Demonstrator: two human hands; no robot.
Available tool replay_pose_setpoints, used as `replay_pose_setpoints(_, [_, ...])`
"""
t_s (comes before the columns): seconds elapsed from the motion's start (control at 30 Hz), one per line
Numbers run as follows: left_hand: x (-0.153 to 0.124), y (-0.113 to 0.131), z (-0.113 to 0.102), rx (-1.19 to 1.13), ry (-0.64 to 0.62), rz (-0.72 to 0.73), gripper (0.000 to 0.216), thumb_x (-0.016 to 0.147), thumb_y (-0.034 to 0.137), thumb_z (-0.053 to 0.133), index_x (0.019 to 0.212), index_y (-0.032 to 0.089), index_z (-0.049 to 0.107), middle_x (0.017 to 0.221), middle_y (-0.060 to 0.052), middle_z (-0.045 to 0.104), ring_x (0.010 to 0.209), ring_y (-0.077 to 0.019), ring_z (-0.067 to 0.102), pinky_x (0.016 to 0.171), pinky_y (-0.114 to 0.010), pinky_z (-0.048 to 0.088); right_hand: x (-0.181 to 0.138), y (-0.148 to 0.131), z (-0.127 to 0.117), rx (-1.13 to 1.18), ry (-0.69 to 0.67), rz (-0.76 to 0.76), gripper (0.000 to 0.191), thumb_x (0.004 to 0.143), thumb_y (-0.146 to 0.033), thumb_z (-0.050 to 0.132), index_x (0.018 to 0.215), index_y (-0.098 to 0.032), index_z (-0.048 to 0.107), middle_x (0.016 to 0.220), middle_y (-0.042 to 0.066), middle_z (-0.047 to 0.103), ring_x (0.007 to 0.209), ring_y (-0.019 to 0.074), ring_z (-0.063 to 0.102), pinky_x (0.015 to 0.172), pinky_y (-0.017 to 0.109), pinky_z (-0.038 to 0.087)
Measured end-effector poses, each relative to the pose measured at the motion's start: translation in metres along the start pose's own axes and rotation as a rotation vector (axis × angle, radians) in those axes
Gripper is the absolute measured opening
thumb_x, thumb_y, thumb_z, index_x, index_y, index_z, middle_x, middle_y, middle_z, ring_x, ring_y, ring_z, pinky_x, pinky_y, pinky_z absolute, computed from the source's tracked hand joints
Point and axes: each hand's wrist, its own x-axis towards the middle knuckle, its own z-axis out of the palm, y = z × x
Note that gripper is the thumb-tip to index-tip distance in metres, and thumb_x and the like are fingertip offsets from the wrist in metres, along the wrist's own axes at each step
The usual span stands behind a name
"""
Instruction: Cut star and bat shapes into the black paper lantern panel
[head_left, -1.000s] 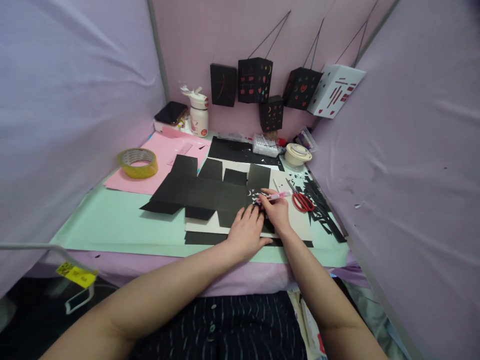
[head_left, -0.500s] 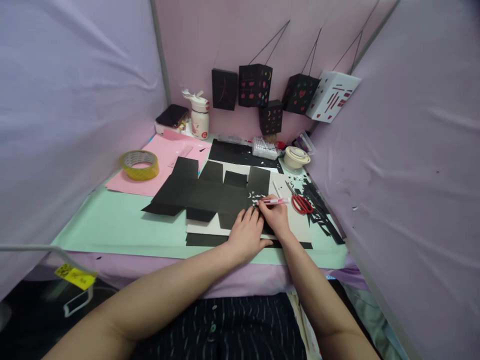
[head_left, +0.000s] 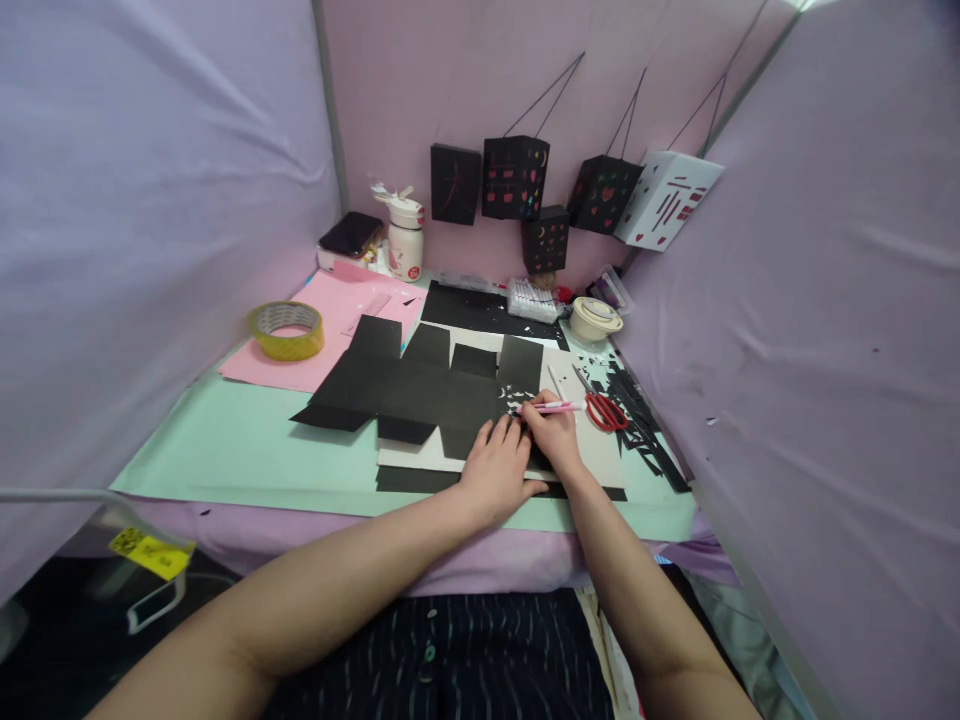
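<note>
Right hand [head_left: 553, 432]: fingers pinched round a pink-and-white pen-like tool [head_left: 566, 406], tip on the right panel of the black card [head_left: 405, 385]. Left hand [head_left: 495, 470]: flat, fingers slightly apart, pressing that panel. Card lay unfolded, partly over a pale board [head_left: 600, 450]. Looked part-done to me: small white shapes [head_left: 514, 394], likely cut-outs, on the right panel; middle panels plain. My hands hid the panel's lower part. Red-handled scissors [head_left: 606, 411] and black scraps [head_left: 645, 425] crowded my right; tape roll [head_left: 289, 345] sat well left.
</note>
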Motion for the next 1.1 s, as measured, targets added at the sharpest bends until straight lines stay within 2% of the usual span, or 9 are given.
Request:
replay_pose_setpoints(0.33, [0.0004, -0.0007, 0.0023, 0.004, -0.007, 0.004, 0.077, 0.087, 0.063, 0.052, 0.141, 0.009, 0.045, 0.150, -0.018, 0.041, 0.141, -0.0326, 0.032, 0.116, -0.048, 0.023, -0.0014, 0.0019, 0.0002, 0.044, 0.047, 0.013, 0.021, 0.078, -0.036, 0.057, 0.063, -0.022, 0.052, 0.057, -0.004, 0.057, 0.055, 0.0142, 0.052, 0.057, 0.026, 0.040])
replay_pose_setpoints(0.87, [0.0010, -0.0001, 0.0035, -0.006, 0.011, -0.004, 0.078, 0.087, 0.064, 0.052, 0.141, 0.009, 0.045, 0.148, -0.017, 0.043, 0.140, -0.0319, 0.033, 0.116, -0.048, 0.023, -0.0003, 0.0011, 0.0001, 0.018, 0.008, 0.008, 0.019, 0.077, -0.035, 0.057, 0.063, -0.023, 0.052, 0.058, -0.004, 0.057, 0.056, 0.0148, 0.052, 0.057, 0.026, 0.040])
replay_pose_setpoints(1.1, [0.0018, 0.0013, -0.0003, -0.009, -0.020, -0.003, 0.077, 0.087, 0.063, 0.053, 0.141, 0.008, 0.046, 0.150, -0.018, 0.042, 0.140, -0.0327, 0.032, 0.116, -0.049, 0.024, -0.0006, 0.0010, 0.0002, 0.019, 0.028, 0.007, 0.019, 0.077, -0.034, 0.057, 0.062, -0.023, 0.052, 0.058, -0.004, 0.056, 0.057, 0.0146, 0.051, 0.057, 0.026, 0.039])
